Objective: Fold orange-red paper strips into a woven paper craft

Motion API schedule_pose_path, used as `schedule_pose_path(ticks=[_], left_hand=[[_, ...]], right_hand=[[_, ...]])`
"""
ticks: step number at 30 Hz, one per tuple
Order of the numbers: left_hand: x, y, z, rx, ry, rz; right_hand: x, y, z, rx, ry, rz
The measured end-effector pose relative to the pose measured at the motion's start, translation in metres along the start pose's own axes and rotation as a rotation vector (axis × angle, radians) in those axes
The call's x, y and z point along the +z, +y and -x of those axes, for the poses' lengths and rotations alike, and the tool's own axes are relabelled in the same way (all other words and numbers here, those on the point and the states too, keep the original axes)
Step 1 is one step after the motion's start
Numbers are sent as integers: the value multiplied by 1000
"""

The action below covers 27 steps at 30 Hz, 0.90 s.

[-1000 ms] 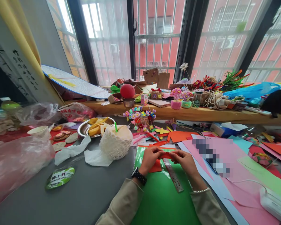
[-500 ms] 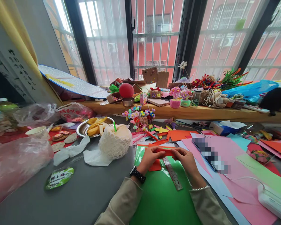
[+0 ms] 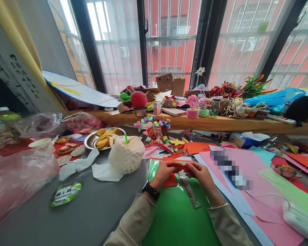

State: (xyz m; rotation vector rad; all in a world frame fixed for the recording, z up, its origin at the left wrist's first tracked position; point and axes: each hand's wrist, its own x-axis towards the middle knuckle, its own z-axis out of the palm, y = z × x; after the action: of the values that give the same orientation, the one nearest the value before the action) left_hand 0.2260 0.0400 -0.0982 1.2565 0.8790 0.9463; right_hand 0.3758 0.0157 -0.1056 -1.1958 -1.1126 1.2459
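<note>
My left hand (image 3: 164,173) and my right hand (image 3: 201,173) both pinch a small strip of red paper (image 3: 181,167), held between them above a green paper sheet (image 3: 177,212). A black watch sits on the left wrist, a thin bracelet on the right. Under the hands lie a red paper scrap (image 3: 170,181) and a clear ruler (image 3: 190,190), both on the green sheet.
A foam-netted round fruit with a green straw (image 3: 126,154) stands left of my hands, beside crumpled white tissue (image 3: 78,165). Pink, blue and green paper sheets (image 3: 256,184) cover the right side. A metal plate (image 3: 91,141), plastic bags and a wooden sill with craft flowers (image 3: 192,106) lie beyond.
My hands have barely shifted; the fingers keep working the red strip, drawing slightly closer together. The camera view dropped a little.
</note>
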Motion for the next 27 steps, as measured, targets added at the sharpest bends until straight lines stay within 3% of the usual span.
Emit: schedule_pose_path(ticks=[14, 27], left_hand=[[1, 2, 2, -41, 30, 101], [0, 0, 1, 35, 93, 36]], right_hand=[[1, -2, 3, -60, -8, 12], [4, -6, 5, -66, -9, 22]])
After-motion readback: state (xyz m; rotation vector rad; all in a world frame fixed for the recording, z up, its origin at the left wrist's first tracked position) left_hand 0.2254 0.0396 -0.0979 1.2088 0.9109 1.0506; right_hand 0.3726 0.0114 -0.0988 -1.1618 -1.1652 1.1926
